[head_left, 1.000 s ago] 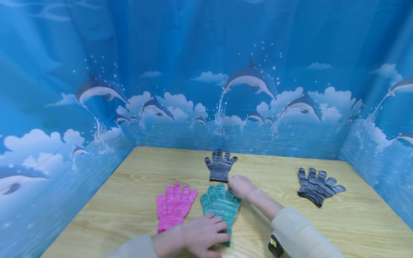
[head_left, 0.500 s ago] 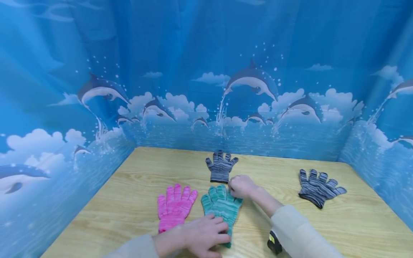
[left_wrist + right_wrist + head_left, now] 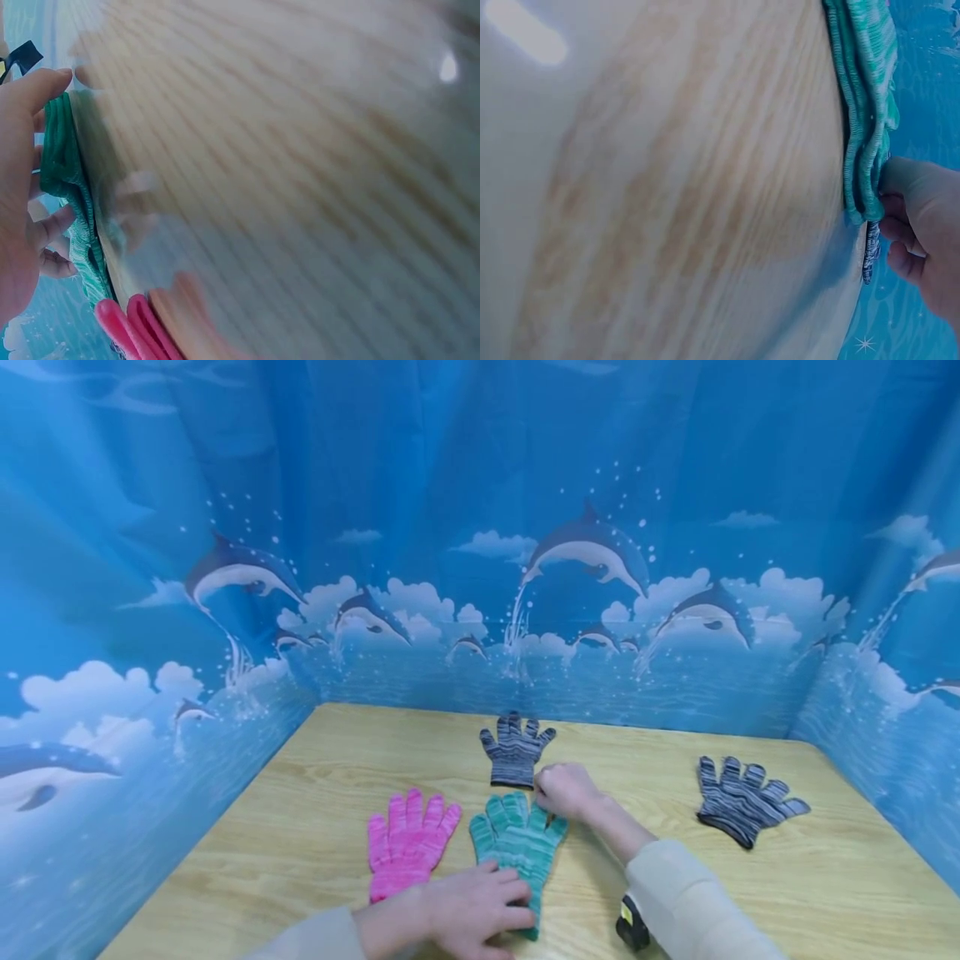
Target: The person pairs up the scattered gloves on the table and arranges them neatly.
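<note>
A green knitted glove (image 3: 517,835) lies flat on the table, its fingers pointing away from me. My left hand (image 3: 472,906) rests over its cuff end with loosely spread fingers; in the left wrist view, the thumb (image 3: 45,86) lies by the cuff edge. Up at the glove's right side, my right hand (image 3: 567,790) is curled and pinches the outer finger. Folded layers of the green glove (image 3: 866,112) show against that hand's thumb in the right wrist view. A pink glove (image 3: 407,847) lies to the left, its cuff partly behind my left forearm.
A grey-black striped glove (image 3: 513,753) lies farther back, just beyond the green one. Another striped glove (image 3: 746,802) is at the right, tilted. A blue dolphin-print curtain (image 3: 465,527) stands along the back and sides of the wooden table (image 3: 360,743).
Both hands stay at the green glove. The right hand's fingers shift very slightly, and a small dark gap now shows at the glove's outer finger. The whole view drifts a little.
</note>
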`<state>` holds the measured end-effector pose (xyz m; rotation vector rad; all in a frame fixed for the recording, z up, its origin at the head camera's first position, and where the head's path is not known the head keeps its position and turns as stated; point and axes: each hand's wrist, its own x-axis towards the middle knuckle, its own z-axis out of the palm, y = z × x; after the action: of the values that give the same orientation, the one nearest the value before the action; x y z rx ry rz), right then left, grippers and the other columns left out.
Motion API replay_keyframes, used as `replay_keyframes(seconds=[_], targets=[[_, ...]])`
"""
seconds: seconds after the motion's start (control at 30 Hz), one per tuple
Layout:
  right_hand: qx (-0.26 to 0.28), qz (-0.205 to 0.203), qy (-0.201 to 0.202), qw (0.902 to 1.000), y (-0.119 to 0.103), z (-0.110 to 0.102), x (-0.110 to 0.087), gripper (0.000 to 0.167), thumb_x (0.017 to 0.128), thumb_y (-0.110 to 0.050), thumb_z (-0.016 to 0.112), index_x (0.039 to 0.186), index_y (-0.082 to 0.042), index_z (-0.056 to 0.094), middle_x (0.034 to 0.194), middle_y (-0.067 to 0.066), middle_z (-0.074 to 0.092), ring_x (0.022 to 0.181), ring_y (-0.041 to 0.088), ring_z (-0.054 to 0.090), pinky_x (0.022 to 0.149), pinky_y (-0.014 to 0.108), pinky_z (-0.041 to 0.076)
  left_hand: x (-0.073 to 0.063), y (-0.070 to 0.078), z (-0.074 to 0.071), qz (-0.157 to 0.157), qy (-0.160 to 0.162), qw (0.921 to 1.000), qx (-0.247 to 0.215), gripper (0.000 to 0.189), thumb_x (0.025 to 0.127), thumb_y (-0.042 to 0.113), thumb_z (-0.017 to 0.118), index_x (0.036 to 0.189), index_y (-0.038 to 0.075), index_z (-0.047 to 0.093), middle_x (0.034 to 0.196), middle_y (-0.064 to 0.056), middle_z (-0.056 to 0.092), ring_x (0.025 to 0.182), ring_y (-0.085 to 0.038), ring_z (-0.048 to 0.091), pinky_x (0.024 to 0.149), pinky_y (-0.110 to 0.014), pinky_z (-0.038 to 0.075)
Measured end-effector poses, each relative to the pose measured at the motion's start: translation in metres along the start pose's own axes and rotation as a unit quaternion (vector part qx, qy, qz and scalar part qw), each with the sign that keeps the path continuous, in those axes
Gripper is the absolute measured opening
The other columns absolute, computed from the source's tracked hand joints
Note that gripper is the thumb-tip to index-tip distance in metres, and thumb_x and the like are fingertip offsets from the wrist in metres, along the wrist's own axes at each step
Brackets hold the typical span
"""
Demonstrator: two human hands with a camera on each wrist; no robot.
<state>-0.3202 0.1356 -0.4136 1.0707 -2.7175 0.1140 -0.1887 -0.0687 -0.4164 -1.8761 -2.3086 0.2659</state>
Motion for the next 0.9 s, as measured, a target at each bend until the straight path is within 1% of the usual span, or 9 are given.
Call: replay_keyframes(seconds=[0.1,0.23,0.37,0.5,0.6,0.7,0.77,0.9], targets=[[-0.014,-0.019,0.002,0.9997,0.000,0.003,-0.001,0.017,0.079,-0.010,0.060,0.063,-0.015,0.057,0.057,-0.006,0.049,0.049,0.010,0.045,0.045,0.028,0.040,0.000,0.000,0.001,0.003,0.007,1.0000,0.001,0.034,0.088,0.050,0.052,0.111,0.025,0.054,0.108,0.008,0.047,0.095,-0.004,0.040,0.075,-0.017,0.029],[-0.020,-0.021,-0.006,0.9996,0.000,0.003,-0.002,0.016,0.080,-0.011,0.062,0.065,-0.014,0.059,0.060,-0.005,0.050,0.053,0.011,0.047,0.047,0.029,0.041,0.001,-0.001,0.001,0.003,0.005,1.0000,-0.004,0.033,0.088,0.050,0.052,0.111,0.025,0.054,0.107,0.008,0.047,0.095,-0.004,0.040,0.074,-0.017,0.029],[0.000,-0.020,-0.017,0.9997,0.000,-0.001,-0.004,0.018,0.084,-0.009,0.060,0.067,-0.014,0.060,0.063,-0.005,0.054,0.056,0.012,0.052,0.051,0.030,0.044,0.001,-0.001,0.002,0.001,0.001,1.0000,-0.004,0.033,0.088,0.051,0.051,0.110,0.026,0.053,0.107,0.009,0.046,0.094,-0.004,0.040,0.075,-0.017,0.030],[0.043,0.010,-0.025,0.9987,0.001,-0.010,-0.008,0.015,0.087,-0.007,0.058,0.077,-0.012,0.068,0.072,-0.003,0.063,0.066,0.014,0.060,0.058,0.032,0.048,0.001,-0.001,0.002,0.001,0.001,1.0000,-0.001,0.032,0.088,0.051,0.051,0.109,0.026,0.052,0.106,0.009,0.046,0.094,-0.004,0.040,0.074,-0.018,0.030],[0.071,0.036,-0.041,0.9960,0.001,-0.017,-0.011,0.011,0.087,-0.009,0.060,0.087,-0.009,0.070,0.080,0.000,0.066,0.073,0.016,0.062,0.062,0.033,0.050,0.001,-0.001,0.003,-0.001,-0.004,0.9999,-0.015,0.031,0.089,0.050,0.051,0.109,0.027,0.052,0.106,0.009,0.045,0.094,-0.004,0.040,0.075,-0.018,0.031],[0.085,0.054,-0.060,0.9930,-0.003,-0.020,-0.011,0.007,0.086,-0.014,0.064,0.087,-0.010,0.069,0.079,-0.001,0.065,0.070,0.015,0.060,0.062,0.034,0.049,0.001,-0.002,0.003,-0.003,-0.010,0.9995,-0.031,0.031,0.089,0.050,0.050,0.110,0.027,0.052,0.107,0.009,0.045,0.094,-0.003,0.040,0.075,-0.018,0.032],[0.086,0.068,-0.069,0.9916,-0.007,-0.018,-0.011,0.010,0.083,-0.018,0.068,0.089,-0.010,0.069,0.078,-0.002,0.065,0.068,0.014,0.060,0.062,0.034,0.049,0.001,-0.002,0.003,-0.002,-0.010,0.9994,-0.034,0.032,0.089,0.050,0.050,0.111,0.027,0.052,0.107,0.009,0.046,0.094,-0.004,0.040,0.076,-0.018,0.032],[0.078,0.086,-0.073,0.9906,-0.014,-0.011,-0.009,0.009,0.081,-0.019,0.070,0.086,-0.011,0.069,0.077,-0.002,0.065,0.067,0.014,0.059,0.059,0.035,0.049,0.001,-0.001,0.003,-0.001,-0.003,0.9998,-0.017,0.032,0.089,0.050,0.050,0.110,0.027,0.052,0.107,0.009,0.046,0.094,-0.004,0.040,0.075,-0.018,0.031]])
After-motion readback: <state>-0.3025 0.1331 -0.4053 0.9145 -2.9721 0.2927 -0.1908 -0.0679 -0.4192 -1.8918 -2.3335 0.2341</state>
